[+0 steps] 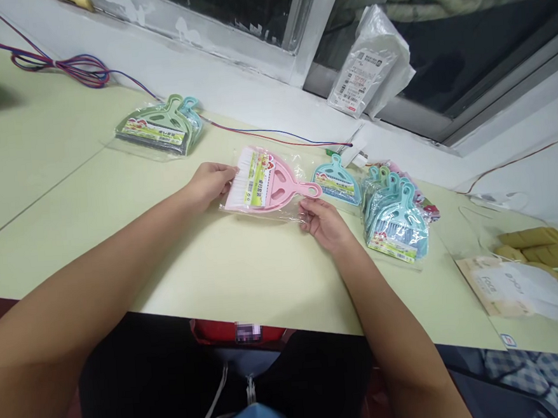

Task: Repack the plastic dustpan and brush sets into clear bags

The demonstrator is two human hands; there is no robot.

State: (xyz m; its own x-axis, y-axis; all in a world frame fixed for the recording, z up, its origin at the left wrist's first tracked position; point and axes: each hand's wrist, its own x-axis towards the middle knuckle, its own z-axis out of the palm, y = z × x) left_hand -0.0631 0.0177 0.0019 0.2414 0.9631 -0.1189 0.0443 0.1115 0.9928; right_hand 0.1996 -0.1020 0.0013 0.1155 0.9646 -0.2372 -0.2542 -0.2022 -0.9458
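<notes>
A pink dustpan and brush set (pixel 281 180) in a clear plastic bag is held just over the table, its white bristles to the left and its handle to the right. My left hand (pixel 211 183) grips the bristle end, fingers closed on the bag's edge. At the handle end, my right hand (pixel 324 220) pinches the loose plastic below the handle. Just right of it lies a bagged blue dustpan set (pixel 337 182). Farther right is a pile of bagged blue and green sets (pixel 399 226). Green and blue bagged sets (pixel 156 129) lie at the back left.
The pale table (pixel 244 262) runs along a wall with windows. Coiled red and blue wires (pixel 71 70) lie at the back left. A plastic-wrapped package (pixel 367 69) leans on the sill. A paper and plastic packet (pixel 514 288) and mustard-coloured rolls (pixel 534 237) are at the right.
</notes>
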